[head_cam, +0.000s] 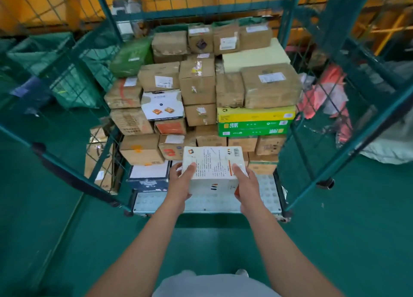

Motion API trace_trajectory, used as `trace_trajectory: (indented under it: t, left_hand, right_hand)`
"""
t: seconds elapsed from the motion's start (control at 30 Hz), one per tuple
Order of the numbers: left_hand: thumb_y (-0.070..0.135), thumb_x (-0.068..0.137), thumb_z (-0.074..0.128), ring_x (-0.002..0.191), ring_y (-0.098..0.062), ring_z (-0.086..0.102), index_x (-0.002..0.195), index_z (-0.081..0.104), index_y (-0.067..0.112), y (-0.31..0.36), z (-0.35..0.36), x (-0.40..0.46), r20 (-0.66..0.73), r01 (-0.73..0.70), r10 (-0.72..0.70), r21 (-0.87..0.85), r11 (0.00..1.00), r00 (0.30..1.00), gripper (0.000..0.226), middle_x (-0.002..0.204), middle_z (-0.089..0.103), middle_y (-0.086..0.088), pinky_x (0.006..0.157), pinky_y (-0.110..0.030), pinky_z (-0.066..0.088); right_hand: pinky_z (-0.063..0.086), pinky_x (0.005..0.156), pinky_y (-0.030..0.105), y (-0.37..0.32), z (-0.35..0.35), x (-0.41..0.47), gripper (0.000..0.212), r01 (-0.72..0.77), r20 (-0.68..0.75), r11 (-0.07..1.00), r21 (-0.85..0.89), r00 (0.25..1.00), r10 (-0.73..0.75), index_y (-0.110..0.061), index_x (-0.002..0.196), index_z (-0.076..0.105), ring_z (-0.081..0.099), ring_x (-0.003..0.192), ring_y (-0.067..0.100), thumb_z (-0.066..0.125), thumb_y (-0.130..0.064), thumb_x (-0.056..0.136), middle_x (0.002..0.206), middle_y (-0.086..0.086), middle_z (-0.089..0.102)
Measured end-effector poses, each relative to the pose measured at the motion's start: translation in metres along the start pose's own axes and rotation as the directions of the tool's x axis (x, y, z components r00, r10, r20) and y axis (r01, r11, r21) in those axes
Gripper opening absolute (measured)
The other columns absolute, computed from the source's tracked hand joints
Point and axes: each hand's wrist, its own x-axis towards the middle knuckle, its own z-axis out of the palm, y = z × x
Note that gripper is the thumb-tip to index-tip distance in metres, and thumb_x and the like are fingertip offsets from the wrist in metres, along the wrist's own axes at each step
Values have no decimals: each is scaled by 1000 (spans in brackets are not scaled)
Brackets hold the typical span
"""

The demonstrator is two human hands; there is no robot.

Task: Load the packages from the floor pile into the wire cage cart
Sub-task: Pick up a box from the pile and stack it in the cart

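I hold a white printed box (213,162) with both hands over the front of the cart's metal floor (207,204). My left hand (182,181) grips its left side, thumb on top. My right hand (244,182) grips its right side the same way. The green wire cage cart (348,127) stands open towards me. Inside it, several brown cardboard boxes (197,82) are stacked high against the back. A yellow box (256,114) and a green box (252,128) lie on the right of the stack. A dark blue box (148,177) sits at the front left.
The cart's wire doors spread open at left (67,169) and right. Green sacks (40,55) lie beyond the left wire side. Red and white plastic bags (330,100) lie beyond the right side. Green floor (346,241) surrounds me.
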Motion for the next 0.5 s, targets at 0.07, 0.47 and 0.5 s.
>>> trace_trajectory:
  t: [0.07, 0.47, 0.5]
  left_hand:
    - [50, 95, 67, 113, -20, 62, 131, 43, 41, 10, 6, 8, -26, -12, 12, -10, 1000, 1000, 44, 135, 58, 9, 98, -52, 51]
    - [51, 94, 68, 112, -19, 63, 132, 43, 40, 66, 34, 90, -42, -49, 44, -111, 993, 998, 47, 130, 63, 6, 87, -43, 55]
    - [51, 93, 68, 113, -20, 63, 132, 43, 41, 70, 34, 102, -38, -50, 46, -119, 992, 998, 47, 130, 63, 5, 89, -44, 56]
  right_hand:
    - [44, 112, 51, -10, 4, 12, 52, -13, 20, 1000, -13, 1000, 13, -44, 125, 46, 59, 123, 24, 77, -55, 84, 135, -4, 61]
    - [48, 106, 52, -77, 48, 95, 92, 14, 63, 996, -87, 998, -8, -41, 136, 54, 59, 125, 23, 78, -80, 56, 138, -6, 61]
    - [48, 105, 51, -82, 55, 101, 90, 16, 62, 995, -95, 998, -10, -40, 137, 53, 59, 124, 23, 78, -78, 58, 137, -5, 62]
